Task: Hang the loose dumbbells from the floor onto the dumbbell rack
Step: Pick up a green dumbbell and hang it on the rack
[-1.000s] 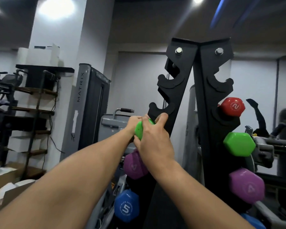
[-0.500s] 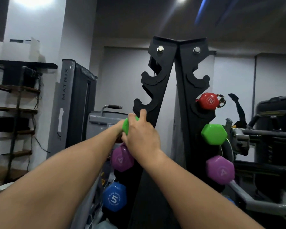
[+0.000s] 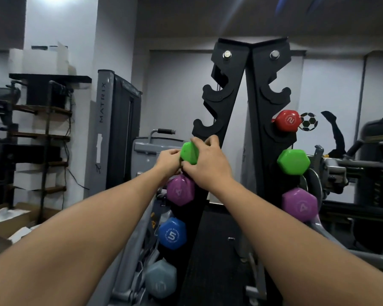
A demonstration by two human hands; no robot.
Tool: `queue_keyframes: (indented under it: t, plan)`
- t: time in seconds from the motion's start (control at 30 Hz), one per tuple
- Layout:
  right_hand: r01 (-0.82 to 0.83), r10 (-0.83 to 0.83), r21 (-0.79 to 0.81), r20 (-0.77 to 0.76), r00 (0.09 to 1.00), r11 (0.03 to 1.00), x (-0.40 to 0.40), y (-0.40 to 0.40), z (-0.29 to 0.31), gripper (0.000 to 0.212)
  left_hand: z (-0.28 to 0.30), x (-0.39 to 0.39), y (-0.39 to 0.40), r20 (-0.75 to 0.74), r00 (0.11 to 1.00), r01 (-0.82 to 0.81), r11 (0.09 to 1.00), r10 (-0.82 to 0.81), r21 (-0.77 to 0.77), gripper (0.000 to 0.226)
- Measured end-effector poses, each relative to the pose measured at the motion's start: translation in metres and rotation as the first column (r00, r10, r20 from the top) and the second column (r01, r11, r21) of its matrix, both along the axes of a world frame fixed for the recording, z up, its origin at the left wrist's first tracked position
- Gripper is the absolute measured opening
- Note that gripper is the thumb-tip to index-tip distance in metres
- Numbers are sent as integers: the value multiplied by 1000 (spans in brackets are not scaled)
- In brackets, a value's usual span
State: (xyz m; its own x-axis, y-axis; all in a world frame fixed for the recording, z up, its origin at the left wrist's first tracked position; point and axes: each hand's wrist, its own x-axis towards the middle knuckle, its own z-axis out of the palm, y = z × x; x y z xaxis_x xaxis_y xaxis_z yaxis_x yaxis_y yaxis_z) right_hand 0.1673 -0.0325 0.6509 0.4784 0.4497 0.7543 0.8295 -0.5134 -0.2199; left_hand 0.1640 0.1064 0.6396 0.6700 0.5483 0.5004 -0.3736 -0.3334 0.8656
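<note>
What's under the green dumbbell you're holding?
Right below the green dumbbell on the rack's left side hang a purple dumbbell, then a blue one, then a grey one. Both hands cover its handle and cradle.

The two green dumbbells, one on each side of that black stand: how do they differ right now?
The left green dumbbell is gripped by the left hand and right hand; the right green dumbbell hangs untouched. The left one is half covered; the right one shows a full hexagonal end. Both are bright green, at the rack's same level.
</note>
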Motion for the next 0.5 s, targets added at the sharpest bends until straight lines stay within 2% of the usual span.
queue_keyframes:
  t: [0.1,0.23,0.33,0.37,0.43,0.5]
  plan:
    - [-59,71,166,-68,995,984,1,-13,-15,59,-16,3,10,65,991,-125,990,120,69,10]
    - [-55,148,379,-221,964,924,1,-34,-51,37,-53,-26,4,145,962,-260,937,231,233,18]
    - [-23,177,392,-362,915,920,-3,-43,-103,26,-95,-51,-6,327,879,-462,792,347,400,19]
    - [-11,179,385,-404,897,923,-6,-45,-126,24,-113,-60,-11,359,866,-482,769,348,420,19]
    - [19,187,392,-480,857,920,-9,-47,-157,19,-141,-71,-27,364,896,-417,760,253,498,18]
    - [80,174,382,-586,791,921,-10,-42,-195,17,-180,-75,-40,258,949,-295,789,178,539,17]
